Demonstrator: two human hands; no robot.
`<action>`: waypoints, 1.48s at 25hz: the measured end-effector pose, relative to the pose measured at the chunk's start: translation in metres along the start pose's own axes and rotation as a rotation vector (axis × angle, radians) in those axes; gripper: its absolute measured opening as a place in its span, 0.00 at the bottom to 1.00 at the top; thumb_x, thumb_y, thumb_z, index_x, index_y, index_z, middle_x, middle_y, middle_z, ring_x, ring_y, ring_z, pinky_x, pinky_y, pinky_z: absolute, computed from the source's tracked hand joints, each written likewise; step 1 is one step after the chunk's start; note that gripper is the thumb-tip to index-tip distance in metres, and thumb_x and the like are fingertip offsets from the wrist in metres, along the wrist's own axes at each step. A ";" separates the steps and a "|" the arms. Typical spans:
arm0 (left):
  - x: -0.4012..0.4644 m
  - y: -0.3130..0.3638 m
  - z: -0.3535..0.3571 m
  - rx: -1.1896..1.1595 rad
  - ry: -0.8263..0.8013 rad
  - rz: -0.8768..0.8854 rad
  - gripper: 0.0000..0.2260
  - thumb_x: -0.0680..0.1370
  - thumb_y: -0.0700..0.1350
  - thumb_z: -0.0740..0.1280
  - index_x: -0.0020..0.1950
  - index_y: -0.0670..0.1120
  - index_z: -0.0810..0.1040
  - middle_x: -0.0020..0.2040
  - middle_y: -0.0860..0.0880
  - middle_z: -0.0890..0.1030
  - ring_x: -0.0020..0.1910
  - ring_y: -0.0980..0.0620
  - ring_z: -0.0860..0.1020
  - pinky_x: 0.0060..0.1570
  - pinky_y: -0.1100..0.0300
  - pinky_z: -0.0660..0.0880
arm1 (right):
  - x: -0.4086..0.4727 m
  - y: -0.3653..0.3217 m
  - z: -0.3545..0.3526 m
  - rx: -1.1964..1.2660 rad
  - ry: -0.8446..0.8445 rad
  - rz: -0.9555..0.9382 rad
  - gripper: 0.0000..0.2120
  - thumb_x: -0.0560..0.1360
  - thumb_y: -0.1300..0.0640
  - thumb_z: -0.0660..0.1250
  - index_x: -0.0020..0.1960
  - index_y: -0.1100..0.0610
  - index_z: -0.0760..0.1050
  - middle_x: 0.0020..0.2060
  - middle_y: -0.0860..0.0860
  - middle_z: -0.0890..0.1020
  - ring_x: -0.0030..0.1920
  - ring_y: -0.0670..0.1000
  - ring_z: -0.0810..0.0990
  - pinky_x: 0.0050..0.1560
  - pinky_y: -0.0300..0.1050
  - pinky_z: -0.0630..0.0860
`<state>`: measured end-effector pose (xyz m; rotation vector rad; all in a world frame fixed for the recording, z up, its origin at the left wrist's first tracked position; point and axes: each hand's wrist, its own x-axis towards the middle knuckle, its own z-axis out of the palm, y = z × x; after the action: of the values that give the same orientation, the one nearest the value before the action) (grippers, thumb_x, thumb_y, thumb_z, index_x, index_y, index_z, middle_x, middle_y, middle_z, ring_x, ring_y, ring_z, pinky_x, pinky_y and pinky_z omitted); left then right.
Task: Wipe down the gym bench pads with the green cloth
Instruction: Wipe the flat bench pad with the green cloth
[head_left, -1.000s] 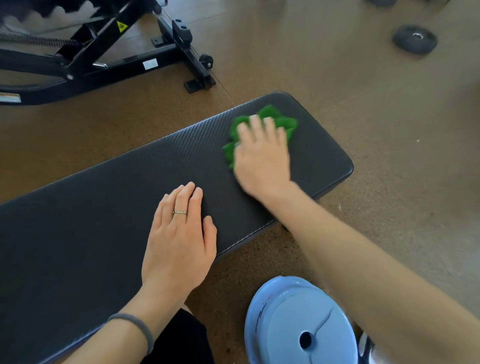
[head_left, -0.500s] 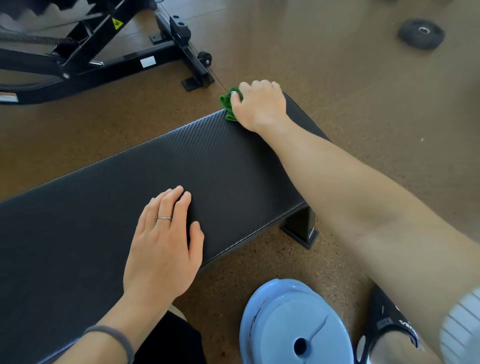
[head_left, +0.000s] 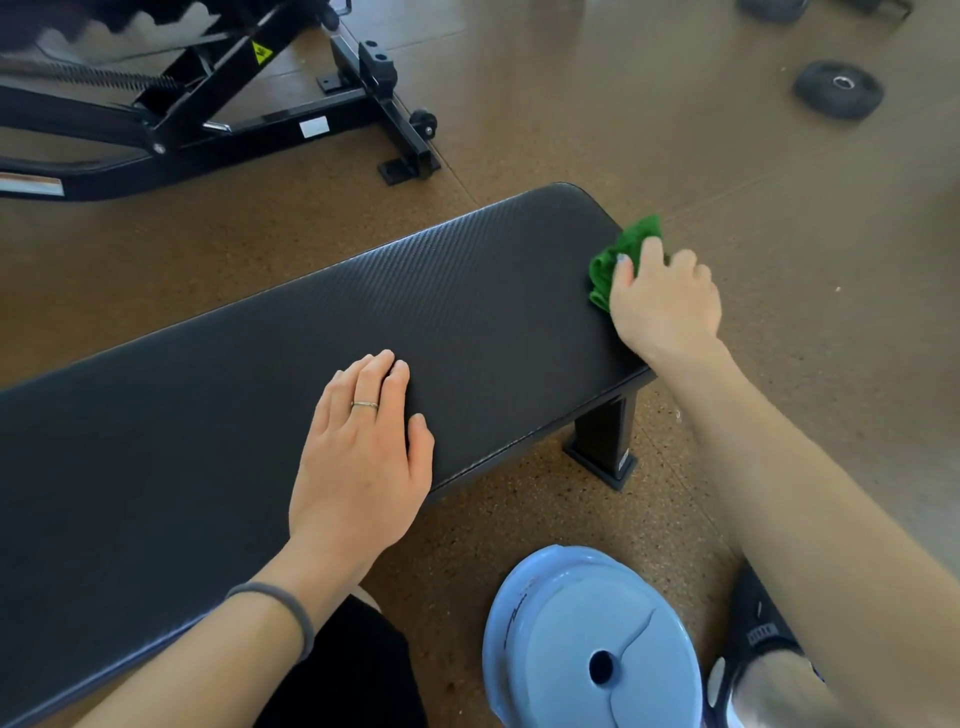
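Fingers (head_left: 680, 262) of the right hand (head_left: 665, 306) curl over the bunched green cloth (head_left: 621, 252), gripping it against the bench pad (head_left: 415, 312) at its right-hand end, right of centre in the frame. The left hand (head_left: 363, 467) lies flat on the pad's near edge, fingers straight and together (a thin ring shows on one). A blue weight plate (head_left: 587, 639) sits on the floor at lower right.
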<state>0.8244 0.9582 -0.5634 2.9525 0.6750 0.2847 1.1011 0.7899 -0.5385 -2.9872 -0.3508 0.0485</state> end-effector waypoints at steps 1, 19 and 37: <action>0.000 0.000 0.000 0.002 -0.001 -0.001 0.25 0.83 0.52 0.54 0.76 0.42 0.71 0.75 0.42 0.73 0.75 0.40 0.70 0.75 0.41 0.69 | -0.015 0.004 0.001 -0.041 0.026 -0.001 0.25 0.86 0.45 0.49 0.75 0.60 0.64 0.67 0.67 0.72 0.66 0.69 0.72 0.67 0.61 0.68; 0.001 0.000 -0.008 -0.010 -0.014 0.002 0.23 0.85 0.50 0.54 0.77 0.40 0.69 0.77 0.42 0.71 0.77 0.44 0.68 0.78 0.46 0.64 | -0.043 -0.112 0.022 0.013 -0.054 -0.547 0.25 0.87 0.49 0.50 0.82 0.53 0.59 0.83 0.55 0.57 0.83 0.57 0.52 0.82 0.56 0.47; -0.020 -0.062 -0.019 0.053 -0.065 -0.201 0.30 0.84 0.56 0.45 0.82 0.42 0.61 0.82 0.43 0.62 0.82 0.44 0.58 0.81 0.43 0.54 | -0.160 -0.134 0.033 0.022 -0.023 -0.715 0.27 0.85 0.48 0.47 0.82 0.52 0.60 0.83 0.53 0.59 0.83 0.58 0.54 0.82 0.58 0.50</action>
<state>0.7774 1.0058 -0.5568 2.8975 0.9753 0.1555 0.9134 0.8866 -0.5500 -2.6554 -1.3668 0.0117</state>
